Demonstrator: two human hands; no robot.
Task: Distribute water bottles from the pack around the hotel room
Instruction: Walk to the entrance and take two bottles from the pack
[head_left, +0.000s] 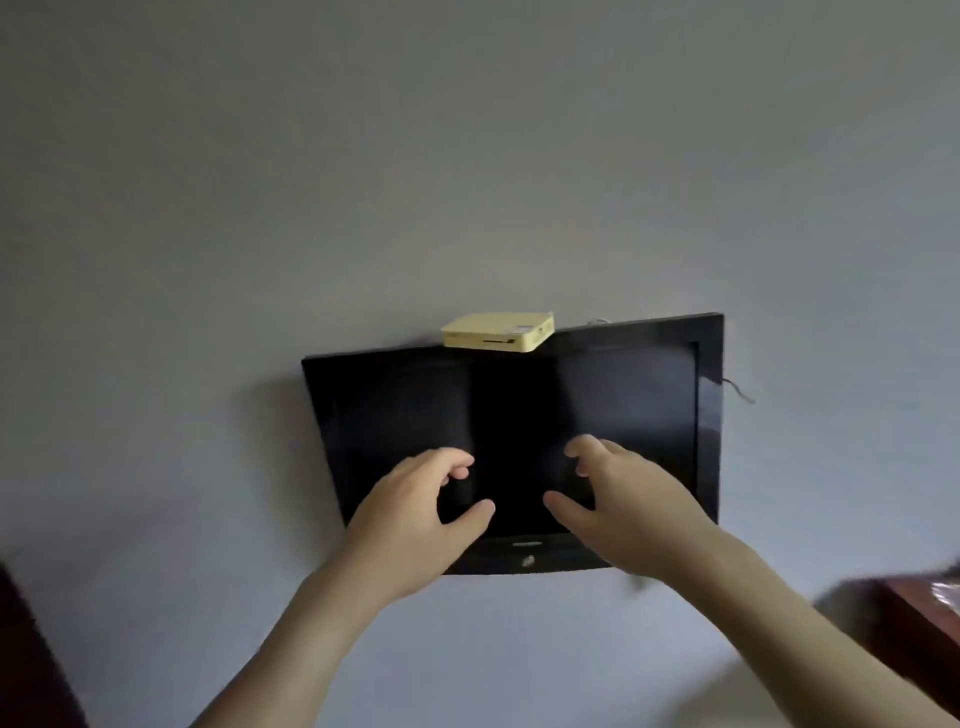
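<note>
At the far left edge a strip of dark furniture (26, 654) runs down the frame, too dim to identify. Moving right, your left hand (415, 514) is raised in front of the lower part of the television (628, 395), fingers curled loosely and thumb spread, holding nothing. The television is a black flat screen mounted on the pale wall (208, 208), switched off. On its top edge, near the middle, sits a small yellowish box (496, 332). Your right hand (628, 499) is beside the left one, apart from it, also in front of the screen's lower half, fingers bent, thumb out, and empty. A thin cable (737, 389) sticks out past the television's right side. At the lower right corner you have a reddish-brown wooden surface (904, 613) with a bit of crinkled clear plastic (948, 592) at the frame's edge; whether that plastic is the water bottle pack cannot be told, and no bottle shows.
</note>
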